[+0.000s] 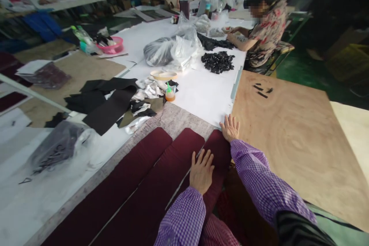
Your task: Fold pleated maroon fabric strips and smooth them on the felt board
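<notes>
Three long maroon fabric strips with clipped corners lie side by side on a grey-marked sheet [180,117]: a left strip [135,161], a middle strip [170,161] and a right strip [219,150]. My left hand [201,171] rests flat with fingers spread on the right strip, near its left edge. At that strip's far right corner, my right hand [230,127] lies with fingers stretched out, by the table edge. Neither hand holds anything. Purple checked sleeves cover both forearms.
Black fabric pieces [108,102], a small orange bottle with a green tip [170,93] and a tape roll [163,75] lie ahead. A plywood board [288,134] adjoins on the right. A seated co-worker [266,27] handles small pieces near a black pile [218,62].
</notes>
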`<state>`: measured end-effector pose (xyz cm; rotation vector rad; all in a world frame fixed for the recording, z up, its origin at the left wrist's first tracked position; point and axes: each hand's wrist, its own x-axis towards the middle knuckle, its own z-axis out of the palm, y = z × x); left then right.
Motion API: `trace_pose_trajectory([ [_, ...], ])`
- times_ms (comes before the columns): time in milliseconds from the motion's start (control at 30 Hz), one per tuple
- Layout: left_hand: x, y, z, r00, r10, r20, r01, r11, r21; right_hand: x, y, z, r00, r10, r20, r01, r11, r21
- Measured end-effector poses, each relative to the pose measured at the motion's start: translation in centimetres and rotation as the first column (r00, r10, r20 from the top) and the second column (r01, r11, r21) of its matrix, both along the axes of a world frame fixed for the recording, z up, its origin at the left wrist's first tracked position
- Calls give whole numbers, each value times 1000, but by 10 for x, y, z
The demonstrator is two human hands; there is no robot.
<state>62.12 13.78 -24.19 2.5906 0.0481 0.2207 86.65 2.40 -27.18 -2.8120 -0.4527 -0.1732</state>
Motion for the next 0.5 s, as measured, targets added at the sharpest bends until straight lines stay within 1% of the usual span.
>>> trace_pose_trajectory([
  [67, -1, 3, 0, 1000, -7, 20, 7, 1000, 9, -5, 9, 17, 999, 25, 40, -27, 999, 45],
  [100, -2, 5, 1, 999, -15, 31, 14, 1000, 13, -10, 18, 26, 996, 67, 60, -71, 995, 65],
  [133, -2, 7, 3, 999, -24, 41, 23, 1000, 18, -17, 30, 33, 988, 135, 76, -141, 987, 79],
  [167, -3, 8, 5, 998, -33, 50, 32, 999, 22, -27, 45, 38, 969, 235, 79, -241, 967, 82],
  [200, -5, 10, 9, 997, -42, 58, 41, 999, 26, -40, 61, 40, 929, 363, 67, -368, 927, 74],
  [233, -9, 10, 13, 997, -51, 66, 49, 998, 29, -54, 79, 39, 872, 488, 46, -490, 870, 60],
  [267, -15, 10, 19, 996, -57, 71, 55, 998, 30, -69, 96, 35, 814, 581, 28, -582, 812, 46],
  [300, -23, 10, 25, 996, -56, 73, 54, 998, 28, -85, 112, 29, 770, 638, 16, -638, 769, 33],
  [333, -35, 10, 31, 996, -47, 71, 45, 999, 23, -100, 125, 21, 751, 660, 13, -660, 751, 21],
  [400, -68, 14, 41, 999, 16, 52, -16, 1000, 2, -126, 144, 5, 767, 641, 29, -642, 767, -4],
  [433, -91, 18, 45, 998, 60, 34, -60, 998, -8, -135, 148, -2, 780, 625, 40, -625, 781, -16],
  [500, -147, 30, 47, 984, 177, -22, -178, 984, -29, -146, 150, -10, 793, 607, 54, -606, 795, -38],
])
